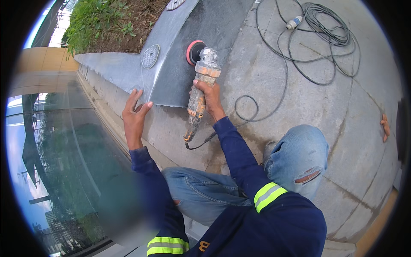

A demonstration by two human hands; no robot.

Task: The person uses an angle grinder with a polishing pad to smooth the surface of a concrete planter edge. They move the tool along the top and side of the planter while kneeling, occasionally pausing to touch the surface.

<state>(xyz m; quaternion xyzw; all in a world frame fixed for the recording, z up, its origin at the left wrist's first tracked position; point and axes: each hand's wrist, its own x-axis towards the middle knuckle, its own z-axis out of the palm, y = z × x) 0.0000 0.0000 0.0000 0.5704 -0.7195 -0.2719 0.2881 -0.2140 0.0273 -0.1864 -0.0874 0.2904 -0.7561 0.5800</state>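
My right hand (207,96) is closed around the body of a dusty angle grinder (198,100) with orange parts and a red-rimmed polishing pad (193,53). The pad is over a dark grey stone curb piece (173,88); whether it touches cannot be told. My left hand (136,113) has its fingers apart, with fingertips at the near left corner of that piece, beside a pale edge strip. A power cord (246,122) trails from the grinder's rear onto the pavement.
Coiled cable with a blue-and-white connector (294,22) lies at upper right on grey paving (355,150). A planter with soil and plants (111,25) is beyond the curb, with round perforated covers (150,55). Reflective glass (60,162) is at left. Another person's hand (384,126) appears at far right.
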